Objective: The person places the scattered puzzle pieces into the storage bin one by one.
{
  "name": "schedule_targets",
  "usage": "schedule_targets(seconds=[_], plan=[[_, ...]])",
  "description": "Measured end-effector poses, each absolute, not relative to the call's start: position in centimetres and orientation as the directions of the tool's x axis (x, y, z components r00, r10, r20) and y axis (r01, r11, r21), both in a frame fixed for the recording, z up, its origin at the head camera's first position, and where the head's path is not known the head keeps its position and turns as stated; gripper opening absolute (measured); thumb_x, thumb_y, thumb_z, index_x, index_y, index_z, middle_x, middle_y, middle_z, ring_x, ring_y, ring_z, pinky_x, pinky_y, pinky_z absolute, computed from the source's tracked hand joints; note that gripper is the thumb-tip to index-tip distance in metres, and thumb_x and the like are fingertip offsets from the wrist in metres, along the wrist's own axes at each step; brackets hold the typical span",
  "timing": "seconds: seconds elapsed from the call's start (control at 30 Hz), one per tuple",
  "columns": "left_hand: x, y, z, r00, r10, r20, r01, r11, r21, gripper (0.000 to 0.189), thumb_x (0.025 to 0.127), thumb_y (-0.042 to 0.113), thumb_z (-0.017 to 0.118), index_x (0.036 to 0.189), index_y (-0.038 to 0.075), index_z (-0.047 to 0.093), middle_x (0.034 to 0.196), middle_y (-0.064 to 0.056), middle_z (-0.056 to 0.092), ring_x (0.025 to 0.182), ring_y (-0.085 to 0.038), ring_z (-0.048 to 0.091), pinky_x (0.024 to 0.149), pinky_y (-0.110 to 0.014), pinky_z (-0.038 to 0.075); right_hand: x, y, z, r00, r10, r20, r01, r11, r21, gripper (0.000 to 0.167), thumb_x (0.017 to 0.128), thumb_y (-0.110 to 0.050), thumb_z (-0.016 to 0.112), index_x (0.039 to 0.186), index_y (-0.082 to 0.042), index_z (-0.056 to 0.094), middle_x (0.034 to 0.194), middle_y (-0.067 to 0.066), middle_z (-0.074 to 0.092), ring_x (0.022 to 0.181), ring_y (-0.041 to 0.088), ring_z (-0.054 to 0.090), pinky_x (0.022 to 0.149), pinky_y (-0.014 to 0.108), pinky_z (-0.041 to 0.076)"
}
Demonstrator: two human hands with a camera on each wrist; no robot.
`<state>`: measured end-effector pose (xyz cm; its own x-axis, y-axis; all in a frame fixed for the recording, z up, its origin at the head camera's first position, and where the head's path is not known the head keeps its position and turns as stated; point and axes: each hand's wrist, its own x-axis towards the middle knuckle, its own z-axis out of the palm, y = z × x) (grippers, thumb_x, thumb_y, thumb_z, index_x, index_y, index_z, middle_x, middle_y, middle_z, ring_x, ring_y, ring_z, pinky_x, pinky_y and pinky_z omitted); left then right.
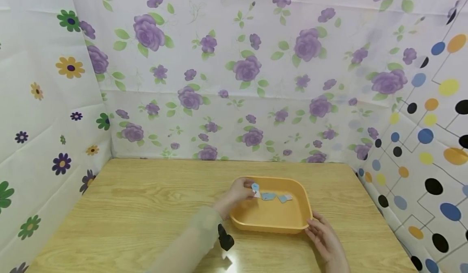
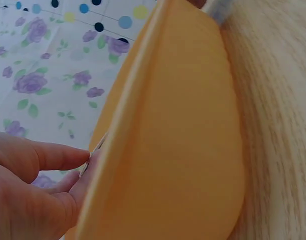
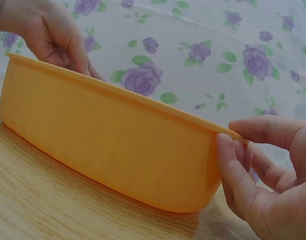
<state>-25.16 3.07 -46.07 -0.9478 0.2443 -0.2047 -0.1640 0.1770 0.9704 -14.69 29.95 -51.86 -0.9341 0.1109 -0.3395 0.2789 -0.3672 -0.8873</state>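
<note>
A yellow-orange plastic basin (image 1: 271,217) with low walls and rounded corners stands on the table. Over its left end reaches my left hand (image 1: 239,191), thumb and fingers pinching a small flat blue-and-white piece (image 1: 255,188); in the left wrist view only the thin edge of that piece (image 2: 98,146) shows behind the rim. More flat pieces lie inside along the far side: a blue one (image 1: 268,196) and a blue-and-pale one (image 1: 284,198). My right hand (image 1: 326,235) grips the rim at the near right corner, thumb above and fingers below, as the right wrist view shows.
The wooden table (image 1: 139,212) extends around the basin. A flower-print sheet (image 1: 219,118) hangs behind it, with another patterned sheet on each side. A small black object (image 1: 225,238) sits by the left sleeve (image 1: 193,236), in front of the basin.
</note>
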Motion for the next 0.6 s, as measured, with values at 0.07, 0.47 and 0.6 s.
schedule_targets(seconds=[0.07, 0.47, 0.6], plan=[[-25.1, 3.4, -46.4, -0.950, 0.235, -0.204, -0.154, 0.212, 0.965, 0.046, 0.081, -0.020, 0.058, 0.127, -0.012, 0.053, 0.117, -0.027, 0.060, 0.098, -0.035, 0.064, 0.084, -0.042, 0.059, -14.7, 30.0, -51.9, -0.931, 0.115, -0.345, 0.283, -0.366, -0.886, 0.022, 0.098, -0.008, 0.052, 0.117, -0.021, 0.048, 0.097, -0.006, 0.058, 0.084, 0.003, 0.057, 0.079, 0.014, 0.054], [-25.2, 4.5, -48.1, -0.969, 0.148, -0.200, -0.125, 0.408, 0.905, 0.048, 0.075, -0.023, 0.053, 0.122, -0.012, 0.055, 0.109, -0.023, 0.062, 0.078, -0.021, 0.056, 0.055, -0.022, 0.049, -14.7, 30.1, -52.1, -0.934, 0.107, -0.340, 0.283, -0.355, -0.891, 0.023, 0.099, -0.009, 0.052, 0.118, -0.022, 0.047, 0.099, -0.006, 0.058, 0.085, 0.003, 0.058, 0.080, 0.013, 0.054], [-25.5, 4.6, -48.6, -0.976, 0.123, -0.179, -0.104, 0.460, 0.882, 0.046, 0.074, -0.022, 0.056, 0.119, -0.012, 0.057, 0.103, -0.020, 0.062, 0.078, -0.021, 0.058, 0.056, -0.021, 0.051, -14.7, 30.1, -52.1, -0.937, 0.107, -0.332, 0.275, -0.358, -0.892, 0.022, 0.099, -0.008, 0.051, 0.117, -0.021, 0.047, 0.097, -0.005, 0.058, 0.084, 0.002, 0.058, 0.078, 0.012, 0.054]])
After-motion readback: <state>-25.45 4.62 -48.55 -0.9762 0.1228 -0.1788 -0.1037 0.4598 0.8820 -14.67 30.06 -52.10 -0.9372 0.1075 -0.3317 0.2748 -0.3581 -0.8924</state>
